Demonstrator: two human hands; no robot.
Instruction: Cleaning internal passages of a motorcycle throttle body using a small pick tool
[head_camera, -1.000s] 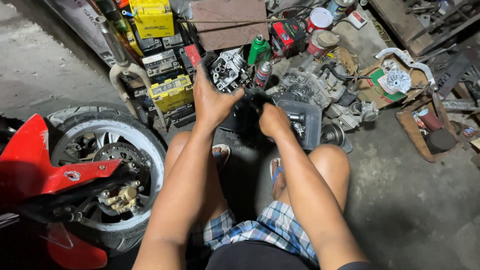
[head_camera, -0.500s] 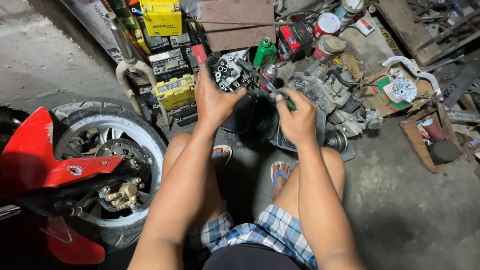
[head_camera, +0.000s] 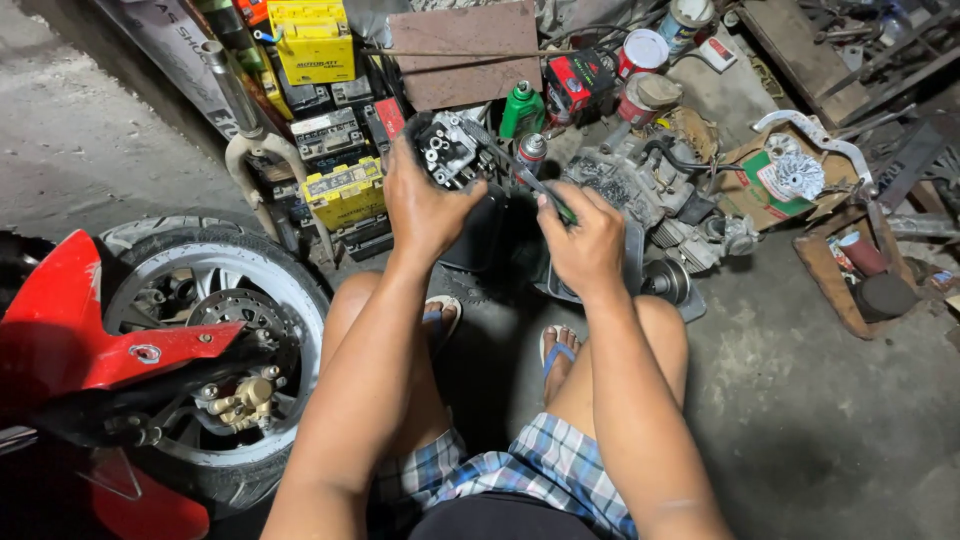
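Observation:
My left hand (head_camera: 425, 205) grips a dark metal engine part (head_camera: 447, 150) with several round holes, held up over a black tray (head_camera: 490, 240) on the floor. My right hand (head_camera: 585, 240) is closed around a green-handled tool (head_camera: 545, 195) whose thin shaft points up and left at the part. Both hands are raised between my bare knees. My feet in blue sandals (head_camera: 553, 352) rest on the concrete below.
A motorcycle front wheel (head_camera: 215, 340) with a red fender (head_camera: 95, 330) stands close at the left. Yellow and black batteries (head_camera: 340, 190) are stacked behind. An engine block (head_camera: 650, 180), a green bottle (head_camera: 522, 110), cans (head_camera: 643, 50) and a cardboard box with parts (head_camera: 780, 180) crowd the back and right.
My left hand has lifted the engine part higher and turned it. My right hand has moved left and up, bringing the tool toward the part.

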